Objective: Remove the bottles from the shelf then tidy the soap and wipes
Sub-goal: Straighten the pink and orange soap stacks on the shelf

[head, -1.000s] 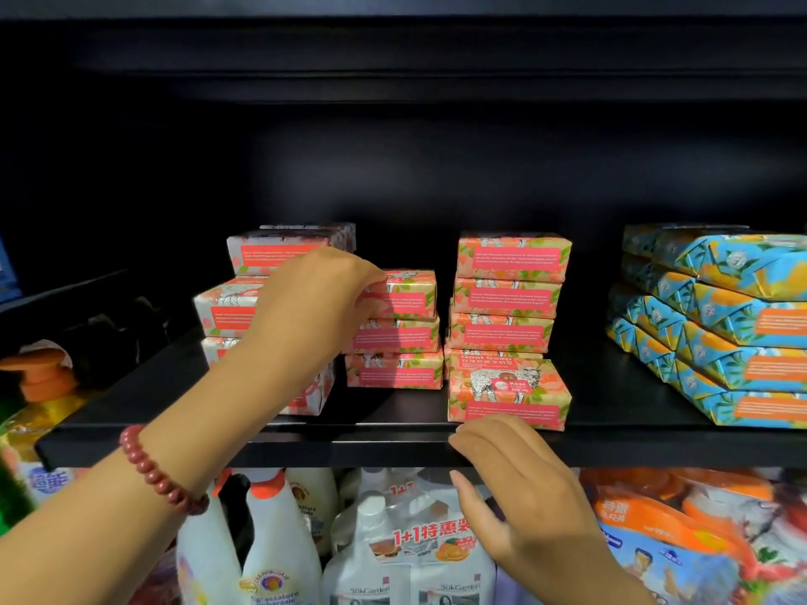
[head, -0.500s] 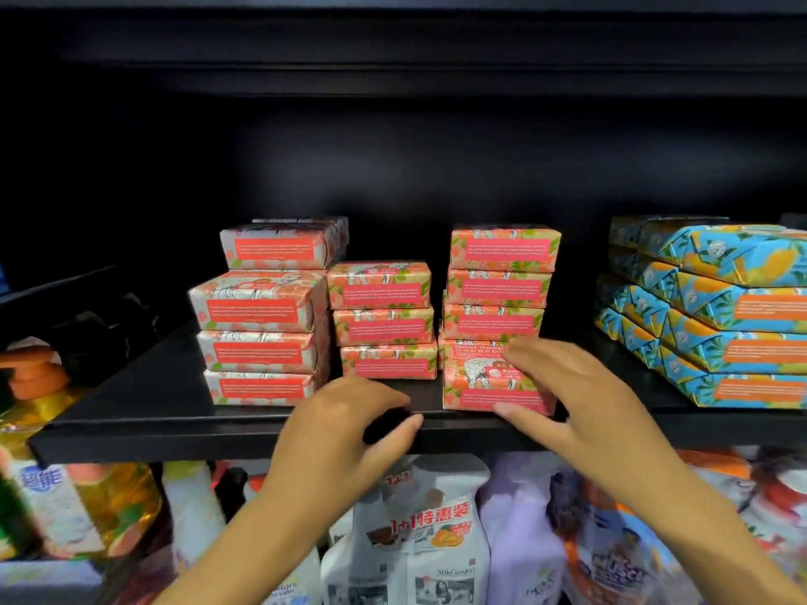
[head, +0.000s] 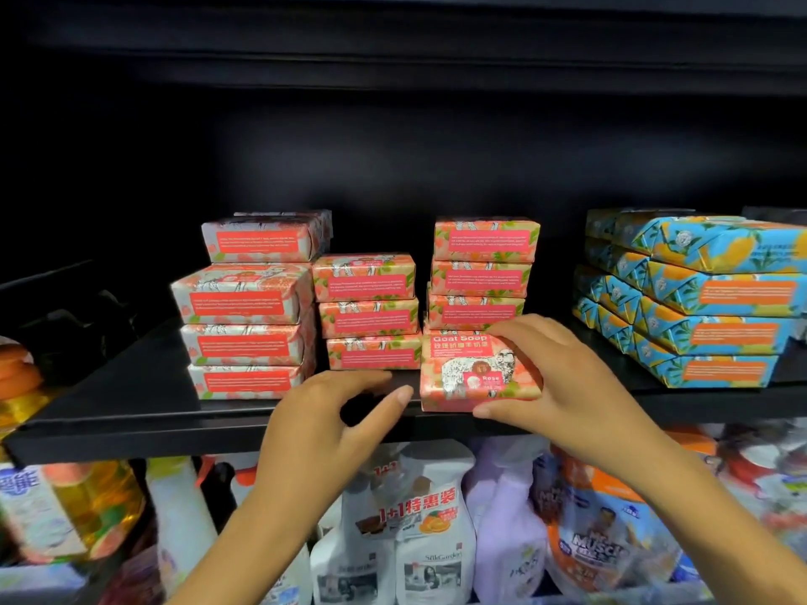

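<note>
Soap bar: the soap bar is seen lower centre of the frame, at the front edge of the shelf, before the rightmost soap stack.
Right hand: the right hand is closed on the bar's right end, fingers curled over the top and thumb under the lower edge.
Left hand: the left hand is held just left of the bar, loosely curved, with nothing gripped.
Wipes: the blue wipes packs are stacked at right.

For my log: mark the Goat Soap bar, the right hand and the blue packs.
Goat Soap bar (head: 463,372), head view, printed face.
right hand (head: 567,384), head view, back of hand.
blue packs (head: 716,294), head view, middle pack's front.
</note>
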### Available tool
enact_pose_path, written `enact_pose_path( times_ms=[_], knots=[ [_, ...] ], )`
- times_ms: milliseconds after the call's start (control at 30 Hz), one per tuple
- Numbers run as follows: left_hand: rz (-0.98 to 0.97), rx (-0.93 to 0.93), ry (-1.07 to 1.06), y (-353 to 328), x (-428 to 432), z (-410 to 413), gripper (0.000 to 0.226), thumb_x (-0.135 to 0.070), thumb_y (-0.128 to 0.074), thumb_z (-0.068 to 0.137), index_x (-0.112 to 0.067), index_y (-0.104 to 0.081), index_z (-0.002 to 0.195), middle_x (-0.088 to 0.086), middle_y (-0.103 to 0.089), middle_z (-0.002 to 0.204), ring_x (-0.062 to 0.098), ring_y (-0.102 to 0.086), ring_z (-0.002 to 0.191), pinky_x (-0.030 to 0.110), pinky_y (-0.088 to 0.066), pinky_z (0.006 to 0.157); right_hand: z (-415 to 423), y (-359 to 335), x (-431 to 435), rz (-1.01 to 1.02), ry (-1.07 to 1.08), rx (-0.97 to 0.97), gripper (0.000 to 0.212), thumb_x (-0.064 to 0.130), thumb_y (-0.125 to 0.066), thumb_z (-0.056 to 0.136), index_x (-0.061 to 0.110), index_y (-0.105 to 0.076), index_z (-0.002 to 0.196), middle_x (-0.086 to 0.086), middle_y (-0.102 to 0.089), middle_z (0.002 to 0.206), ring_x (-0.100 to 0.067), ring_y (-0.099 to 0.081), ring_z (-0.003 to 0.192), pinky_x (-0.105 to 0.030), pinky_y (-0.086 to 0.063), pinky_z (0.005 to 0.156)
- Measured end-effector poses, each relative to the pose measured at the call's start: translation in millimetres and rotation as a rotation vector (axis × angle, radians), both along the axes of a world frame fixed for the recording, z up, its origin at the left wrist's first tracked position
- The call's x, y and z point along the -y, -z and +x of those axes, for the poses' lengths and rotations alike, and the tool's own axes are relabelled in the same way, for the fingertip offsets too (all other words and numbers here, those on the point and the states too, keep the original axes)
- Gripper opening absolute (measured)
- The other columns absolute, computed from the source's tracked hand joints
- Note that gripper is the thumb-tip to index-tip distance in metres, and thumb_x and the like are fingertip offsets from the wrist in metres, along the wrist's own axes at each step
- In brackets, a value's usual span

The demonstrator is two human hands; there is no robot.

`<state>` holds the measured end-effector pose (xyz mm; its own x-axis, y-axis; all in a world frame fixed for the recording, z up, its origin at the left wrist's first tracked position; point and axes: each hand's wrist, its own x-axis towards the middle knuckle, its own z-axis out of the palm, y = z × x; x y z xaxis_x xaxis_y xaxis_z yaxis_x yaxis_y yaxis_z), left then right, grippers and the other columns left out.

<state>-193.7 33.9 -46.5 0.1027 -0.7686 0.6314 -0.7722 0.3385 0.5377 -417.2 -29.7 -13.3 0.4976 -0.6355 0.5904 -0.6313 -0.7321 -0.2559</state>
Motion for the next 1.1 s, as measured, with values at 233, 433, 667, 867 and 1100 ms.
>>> enact_pose_path(
  times_ms=[233, 433, 667, 867, 1100],
  knots=[
    [0.122, -0.542, 0.347, -30.4, -2.6, -24.9, 0.037, -0.043, -0.083, 0.067, -0.022, -0.072, 0.095, -0.01, -0.073, 0.079, 0.001, -0.065, 0.068, 0.014, -0.047, 0.062, 14.7, -2.0, -22.7, -0.317, -0.148, 0.088, 0.058, 0.013, -0.065, 0.072, 0.01, -0.046, 0.127, 0.001, -0.044, 0.13, -0.014, -0.037, 0.125, -0.013, -0.025, 0.103],
    [-0.071, -0.554, 0.349, -27.8, -6.1, -27.8, 0.037, -0.018, -0.081, 0.062, -0.016, -0.064, 0.095, -0.009, -0.072, 0.093, 0.006, -0.068, 0.09, 0.02, -0.054, 0.075, 12.3, -2.3, -17.4, -0.124, -0.163, 0.138, 0.079, 0.037, -0.069, 0.072, 0.023, -0.035, 0.141, 0.008, -0.033, 0.142, -0.003, -0.027, 0.134, -0.008, -0.019, 0.106],
    [-0.181, -0.36, 0.396, -25.5, 0.6, -18.9, 0.045, -0.033, -0.079, 0.064, -0.031, -0.059, 0.104, -0.014, -0.064, 0.113, 0.01, -0.059, 0.112, 0.034, -0.051, 0.09, 14.6, -8.0, -9.7, -0.309, -0.188, 0.245, 0.038, 0.001, -0.069, 0.069, 0.006, -0.063, 0.106, 0.001, -0.063, 0.106, -0.009, -0.055, 0.105, -0.015, -0.043, 0.088],
    [0.16, -0.601, 0.443, -38.5, -1.0, -13.8, 0.067, -0.048, -0.074, 0.055, -0.028, -0.058, 0.116, -0.012, -0.069, 0.11, 0.007, -0.066, 0.1, 0.022, -0.054, 0.078, 18.7, 1.7, -3.8, -0.642, -0.202, 0.235, 0.045, -0.014, -0.064, 0.063, 0.005, -0.053, 0.102, -0.015, -0.06, 0.108, -0.026, -0.053, 0.109, -0.028, -0.041, 0.098],
    [0.295, -0.976, 0.625, -41.9, 4.8, -16.5, 0.043, -0.005, -0.073, 0.06, -0.004, -0.066, 0.103, 0.014, -0.073, 0.095, 0.024, -0.072, 0.084, 0.025, -0.057, 0.064, 17.7, 3.5, 3.1, -0.63, -0.181, 0.145, 0.041, 0.002, -0.067, 0.074, 0.01, -0.049, 0.11, -0.007, -0.048, 0.125, -0.026, -0.047, 0.119, -0.034, -0.041, 0.1]
  ],
)
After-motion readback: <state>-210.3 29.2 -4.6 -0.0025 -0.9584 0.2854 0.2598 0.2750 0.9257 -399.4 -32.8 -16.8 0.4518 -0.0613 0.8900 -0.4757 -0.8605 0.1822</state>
